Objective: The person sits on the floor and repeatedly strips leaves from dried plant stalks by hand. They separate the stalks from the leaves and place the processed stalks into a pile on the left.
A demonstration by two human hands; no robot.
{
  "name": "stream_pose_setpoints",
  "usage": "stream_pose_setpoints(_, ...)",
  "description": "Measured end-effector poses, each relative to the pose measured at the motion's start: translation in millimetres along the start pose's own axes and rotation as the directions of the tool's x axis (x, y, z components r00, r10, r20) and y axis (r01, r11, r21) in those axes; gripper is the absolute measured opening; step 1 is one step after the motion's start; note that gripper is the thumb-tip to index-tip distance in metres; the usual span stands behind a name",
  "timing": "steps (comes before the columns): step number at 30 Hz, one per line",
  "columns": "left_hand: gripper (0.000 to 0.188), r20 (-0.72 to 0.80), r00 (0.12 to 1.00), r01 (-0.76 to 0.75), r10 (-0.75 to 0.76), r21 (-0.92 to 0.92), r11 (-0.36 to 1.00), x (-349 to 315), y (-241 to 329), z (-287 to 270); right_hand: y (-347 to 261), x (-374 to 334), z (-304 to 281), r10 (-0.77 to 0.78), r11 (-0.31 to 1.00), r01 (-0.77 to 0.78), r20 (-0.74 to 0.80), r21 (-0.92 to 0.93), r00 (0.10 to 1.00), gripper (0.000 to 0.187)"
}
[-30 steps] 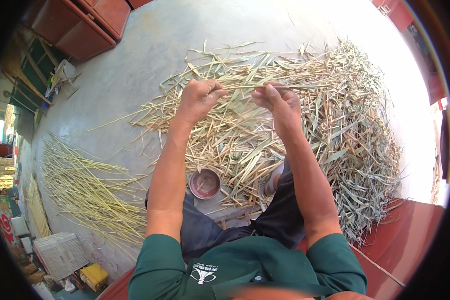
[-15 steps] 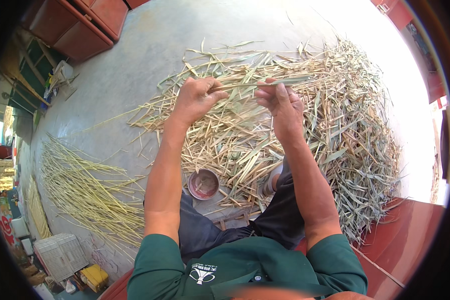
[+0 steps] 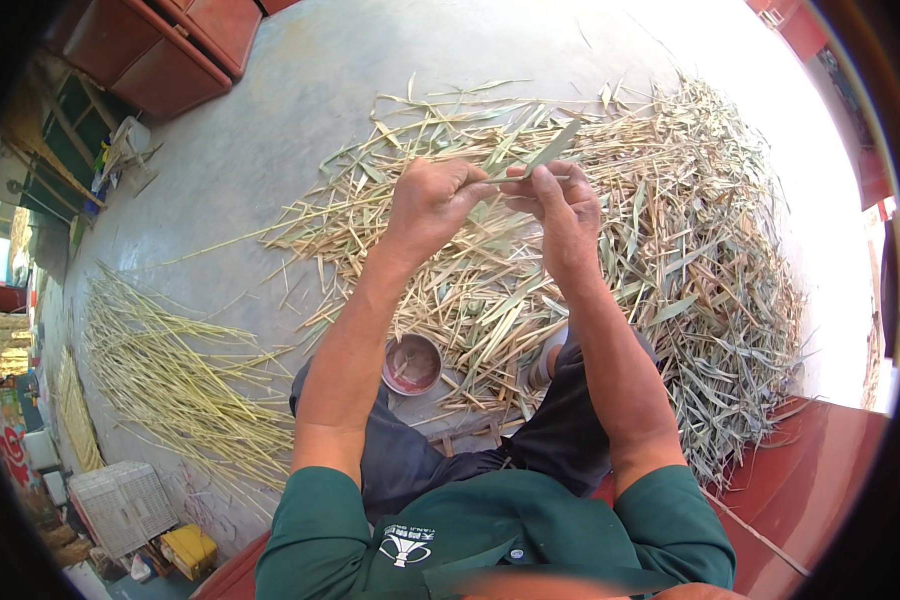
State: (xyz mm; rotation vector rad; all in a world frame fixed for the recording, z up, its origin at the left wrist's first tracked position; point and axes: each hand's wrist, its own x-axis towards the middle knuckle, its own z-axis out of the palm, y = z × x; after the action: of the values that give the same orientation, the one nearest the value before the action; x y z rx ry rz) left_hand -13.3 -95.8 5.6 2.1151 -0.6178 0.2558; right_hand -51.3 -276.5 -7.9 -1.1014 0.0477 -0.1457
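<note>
My left hand [image 3: 436, 205] is closed on a thin reed stalk [image 3: 495, 181] that runs across to my right hand. Thumb and fingers of my right hand [image 3: 566, 208] pinch the same stalk, where a flat green leaf [image 3: 555, 146] sticks up and to the right. The hands are close together, above a loose pile of dry stems and leaves [image 3: 510, 290]. A long thin stem [image 3: 210, 248] slants down to the left from the pile's edge; whether it belongs to the held stalk is hidden.
Bare yellow-green stalks [image 3: 170, 365] lie bundled on the floor at left. A reddish bowl [image 3: 386, 364] sits between my legs. Grey-green leaves [image 3: 730, 370] heap up at right beside a red surface [image 3: 820, 470]. A wire crate [image 3: 120, 505] and yellow box [image 3: 188, 550] stand lower left.
My left hand has moved right, nearer to my right hand. The leaf by my right hand, nearly level before, now points up. My right hand's fingers have closed more.
</note>
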Motion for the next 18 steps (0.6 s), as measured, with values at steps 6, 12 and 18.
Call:
stream_pose_setpoints(6,0.009,0.09,0.942,0.33,-0.324,-0.431,0.84,-3,-5,-7,0,-2,-6,0.013,0.995,-0.002,0.111,-0.102,0.994,0.024)
stream_pose_setpoints(12,0.014,0.052,0.847,0.386,-0.53,-0.745,0.544,0,-14,-44,-5,-3,-7,0.041,0.968,0.009,0.194,-0.251,0.98,0.021)
stream_pose_setpoints(18,0.023,-0.155,0.815,0.154,-0.559,-0.87,0.467,-8,-65,-94,-9,-5,-19,0.052,0.981,-0.001,0.256,-0.194,0.965,0.02)
